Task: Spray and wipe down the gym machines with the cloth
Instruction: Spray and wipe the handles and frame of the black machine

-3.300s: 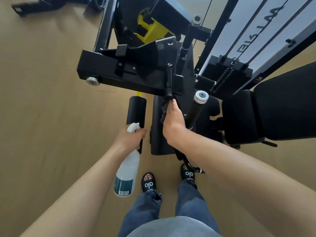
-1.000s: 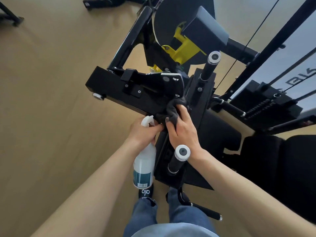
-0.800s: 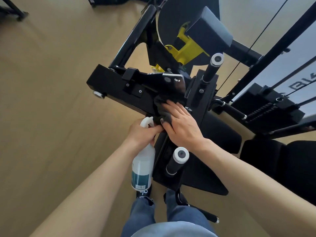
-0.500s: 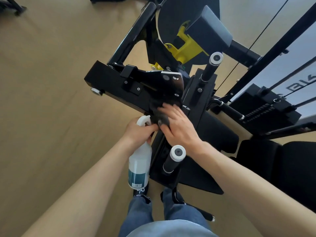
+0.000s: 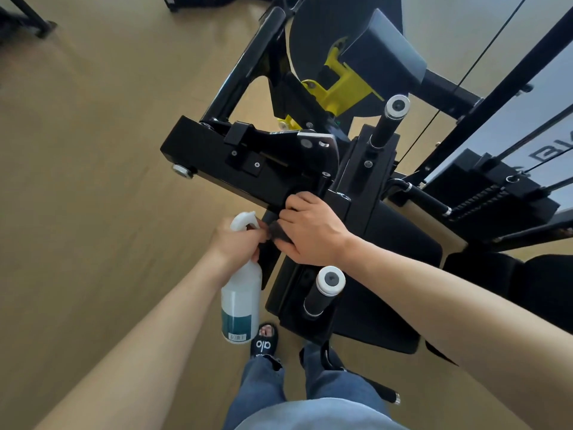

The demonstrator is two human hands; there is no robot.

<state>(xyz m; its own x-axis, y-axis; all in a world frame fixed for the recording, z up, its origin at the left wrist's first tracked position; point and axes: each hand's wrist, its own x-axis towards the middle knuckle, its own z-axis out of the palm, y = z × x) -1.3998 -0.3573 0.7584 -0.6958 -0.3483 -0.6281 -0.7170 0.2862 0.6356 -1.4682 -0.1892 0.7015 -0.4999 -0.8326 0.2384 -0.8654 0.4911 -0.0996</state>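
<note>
A black gym machine fills the middle of the view, its boxy black arm (image 5: 229, 162) running left above my hands. My right hand (image 5: 313, 231) grips a dark cloth (image 5: 279, 233) against the lower edge of that arm; most of the cloth is hidden under my fingers. Just left of it, my left hand (image 5: 237, 243) holds a white spray bottle (image 5: 241, 301) by its neck, the bottle hanging down with its teal label low.
Two black handles with white end caps (image 5: 331, 280) (image 5: 397, 107) stick up beside my hands. A yellow adjuster (image 5: 341, 88) sits higher up, the weight stack (image 5: 490, 193) and cables at right, black seat pads (image 5: 533, 290) lower right. Wooden floor (image 5: 93, 181) spreads left.
My right hand has drawn the cloth down from the arm's top face to its lower edge, and its fingers have curled. The left hand and bottle have barely moved.
</note>
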